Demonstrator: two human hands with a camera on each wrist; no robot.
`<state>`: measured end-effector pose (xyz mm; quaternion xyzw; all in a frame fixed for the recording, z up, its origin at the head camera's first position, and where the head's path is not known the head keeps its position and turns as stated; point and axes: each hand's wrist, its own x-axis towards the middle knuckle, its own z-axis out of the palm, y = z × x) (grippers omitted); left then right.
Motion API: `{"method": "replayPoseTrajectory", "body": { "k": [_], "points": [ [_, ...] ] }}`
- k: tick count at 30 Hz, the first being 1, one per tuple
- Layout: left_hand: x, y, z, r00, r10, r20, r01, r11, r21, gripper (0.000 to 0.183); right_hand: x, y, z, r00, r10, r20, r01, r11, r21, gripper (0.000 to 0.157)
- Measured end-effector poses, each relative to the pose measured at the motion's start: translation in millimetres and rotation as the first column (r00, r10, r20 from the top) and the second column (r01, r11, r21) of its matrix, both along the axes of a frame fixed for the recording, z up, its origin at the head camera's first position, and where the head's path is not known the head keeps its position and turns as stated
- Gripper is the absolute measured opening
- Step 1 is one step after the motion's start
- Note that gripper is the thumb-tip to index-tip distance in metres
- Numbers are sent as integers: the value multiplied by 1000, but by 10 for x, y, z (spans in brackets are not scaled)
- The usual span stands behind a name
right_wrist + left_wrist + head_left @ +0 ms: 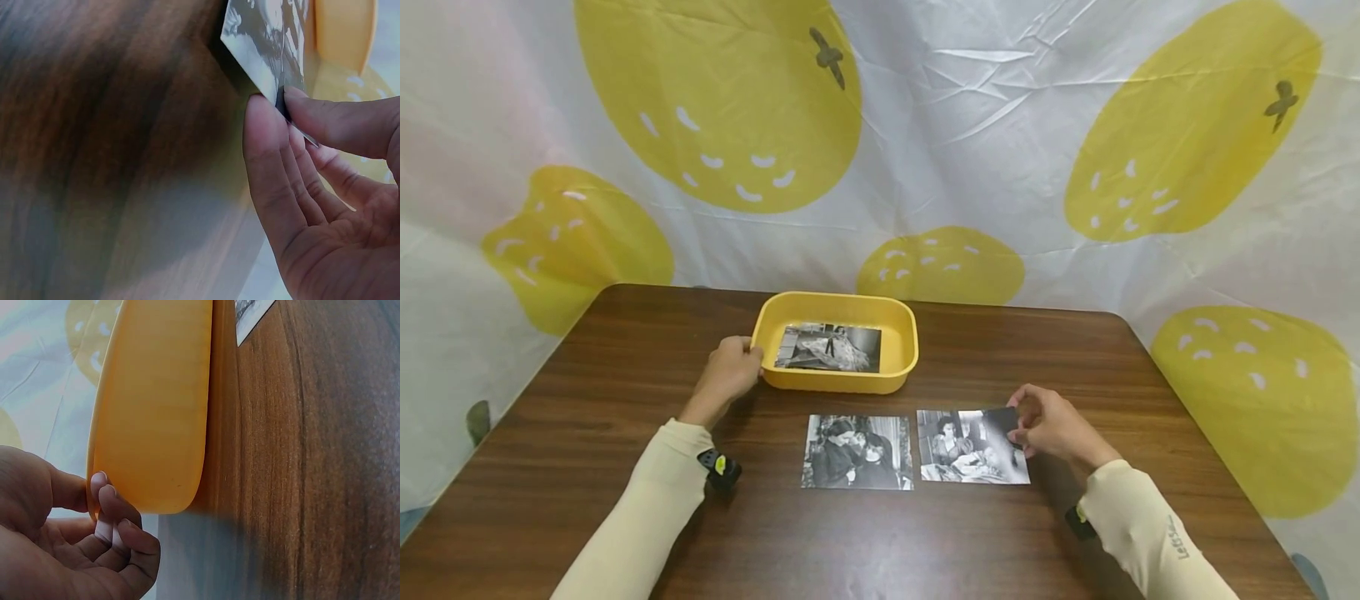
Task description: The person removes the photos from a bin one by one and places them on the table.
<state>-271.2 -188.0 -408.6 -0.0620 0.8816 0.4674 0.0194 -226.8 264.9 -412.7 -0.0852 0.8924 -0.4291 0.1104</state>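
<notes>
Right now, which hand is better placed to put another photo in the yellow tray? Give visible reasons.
Probably the right hand: it pinches the rightmost photo near its edge, while the left hand grips the rim of the yellow tray.

On my right sleeve (1138, 521) I can read dark lettering (1177, 538) that begins "Lets"; its remaining letters are too small and blurred to tell.

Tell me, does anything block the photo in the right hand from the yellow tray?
Only the tray's near wall rises between them; the right hand would probably have to lift the photo over it. Nothing else visible stands there.
</notes>
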Motion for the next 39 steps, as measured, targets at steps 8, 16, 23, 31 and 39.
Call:
{"method": "replayPoseTrajectory", "body": {
  "k": [8,16,23,31,39],
  "points": [
    [-14,-3,-16,1000,1,1,-1,1000,-5,36,-1,-13,-29,999,-19,-37,22,995,93,42],
    [-16,-9,-7,1000,-3,0,3,1000,-7,36,-32,-15,16,994,21,-107,9,962,272,41],
    [-14,-4,6,1000,-1,13,1,1000,2,37,-42,-32,10,991,30,-128,12,949,315,38],
    [-19,-7,7,1000,0,29,-1,1000,14,38,-81,-41,50,992,46,-121,-2,939,343,41],
    [-34,-8,1,999,4,38,-4,1000,12,40,-290,-237,342,980,38,-193,26,948,317,37]
  ]
}}
